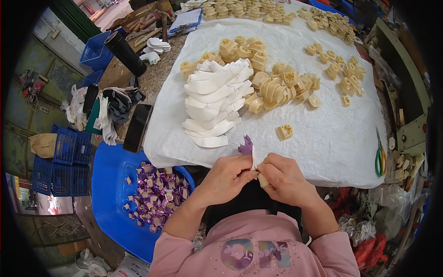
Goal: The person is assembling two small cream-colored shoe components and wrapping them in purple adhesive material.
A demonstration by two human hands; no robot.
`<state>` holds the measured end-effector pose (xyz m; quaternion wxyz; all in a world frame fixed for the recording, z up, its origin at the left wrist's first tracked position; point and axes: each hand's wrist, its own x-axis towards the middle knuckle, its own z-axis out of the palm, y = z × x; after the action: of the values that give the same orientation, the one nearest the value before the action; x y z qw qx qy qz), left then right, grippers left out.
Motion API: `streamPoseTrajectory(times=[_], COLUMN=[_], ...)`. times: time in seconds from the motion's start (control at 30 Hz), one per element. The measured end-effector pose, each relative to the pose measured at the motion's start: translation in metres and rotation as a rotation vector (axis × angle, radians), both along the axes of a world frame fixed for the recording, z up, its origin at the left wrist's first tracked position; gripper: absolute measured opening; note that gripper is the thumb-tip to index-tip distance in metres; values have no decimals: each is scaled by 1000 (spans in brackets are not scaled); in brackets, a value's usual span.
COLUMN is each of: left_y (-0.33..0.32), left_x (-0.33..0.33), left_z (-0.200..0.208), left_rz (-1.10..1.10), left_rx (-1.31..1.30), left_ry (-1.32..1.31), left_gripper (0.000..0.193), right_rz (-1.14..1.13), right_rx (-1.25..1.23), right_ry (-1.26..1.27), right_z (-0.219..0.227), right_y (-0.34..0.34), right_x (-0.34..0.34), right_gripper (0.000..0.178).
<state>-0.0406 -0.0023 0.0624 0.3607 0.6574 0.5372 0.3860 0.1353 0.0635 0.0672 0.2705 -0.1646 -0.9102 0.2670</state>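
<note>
Pink sleeves point(258, 249) come up from the bottom edge, and just beyond them both hands meet at the near edge of the table. Pinched between them is a small piece point(249, 152): a purple wrapper sticks up above the fingers and a thin white strip runs down between the thumbs. The left hand point(227, 175) is closed on the piece from its side, fingers curled and thumb pressed against the white strip. The right hand point(284, 177) grips it from the other side, and a bit of cream-coloured material shows under its thumb.

Just past the hands, a white cloth point(323, 138) covers the table. On it, straight ahead, a row of white curved pieces point(214, 104) lies overlapped like scales. Touching that row on the right is a heap of cream-coloured moulded blocks point(277, 85), with one block point(284, 132) lying alone nearer the hands. More such blocks are scattered toward the far end of the cloth.

Green-handled scissors point(380, 154) lie at the right edge of the cloth. To the left, below the table, a blue tray point(108, 184) holds a litter of purple wrappers point(157, 196). A dark phone point(137, 128) lies on the table corner beside the cloth, and blue plastic crates point(64, 161) stand further left.
</note>
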Motion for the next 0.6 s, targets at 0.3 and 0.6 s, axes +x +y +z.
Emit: streamPoseTrajectory(times=[0.3,0.6], left_y=[-2,-14], left_x=[1,-4], left_z=[2,-1], left_rz=[3,272], left_rx=[17,-8], left_ry=[-17,-54], left_gripper=[19,10], right_rz=[10,-435], right_rx=[-62,49], right_ry=[37,169], right_z=[-10,-33], right_y=[4,23], right_x=[-2,2], right_gripper=[13,13])
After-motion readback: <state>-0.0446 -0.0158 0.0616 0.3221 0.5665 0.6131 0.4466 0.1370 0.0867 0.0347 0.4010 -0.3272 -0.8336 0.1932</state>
